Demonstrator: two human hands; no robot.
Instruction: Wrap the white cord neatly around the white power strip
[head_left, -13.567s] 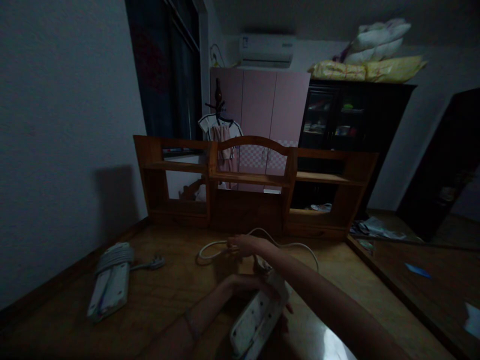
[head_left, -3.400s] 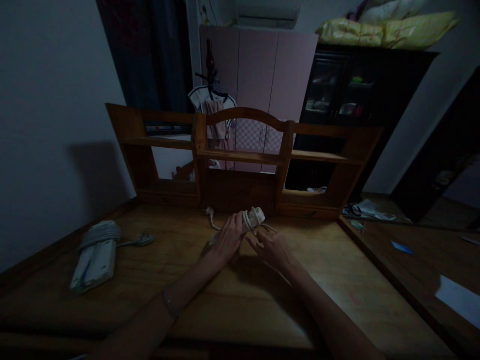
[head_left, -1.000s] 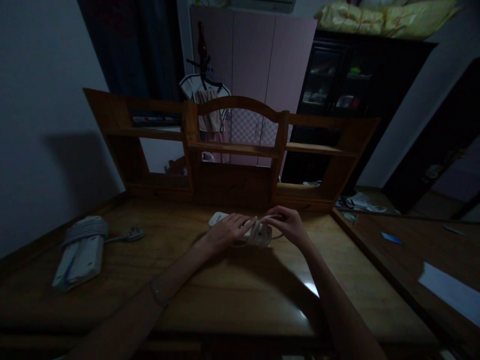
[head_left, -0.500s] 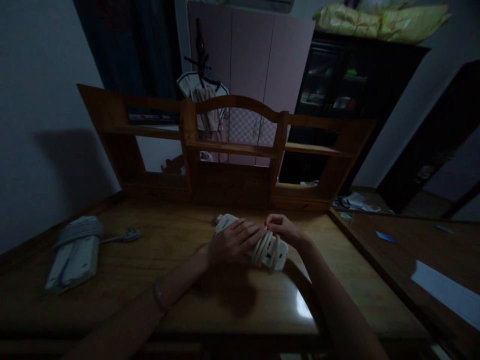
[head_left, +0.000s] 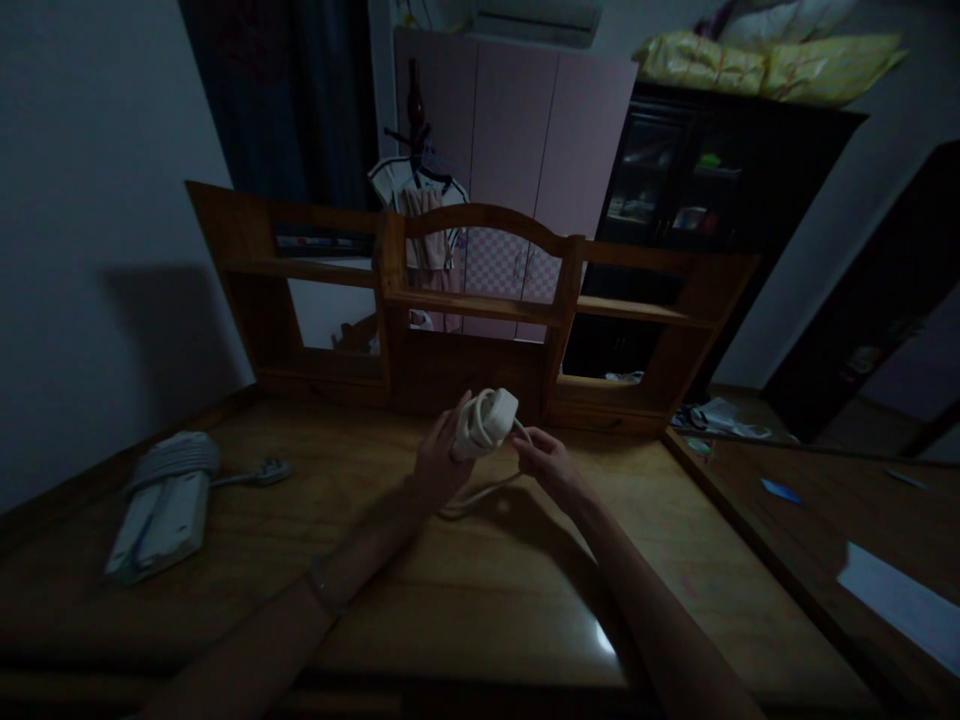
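White power strip (head_left: 504, 412), cord (head_left: 471, 428) wound round it, tilted between hands, maybe just above wooden desk (head_left: 465, 620). Left hand (head_left: 439, 460) wraps round strip. Right hand (head_left: 549, 466) pinches loose cord just beside strip's end.

Head view: I look from the wearer's head, above the near edge of the yellow-brown varnished wooden desk (head_left: 690, 530).
Facing: forward and down, over the brown wooden shelf unit with an arched top (head_left: 480, 314) at mid-frame, to the tall pale-pink wardrobe (head_left: 511, 130) at top centre.
Nearness: the bare left hand (head_left: 436, 455) and bare right hand (head_left: 546, 460) are near me, centre frame; the wardrobe stands well beyond.
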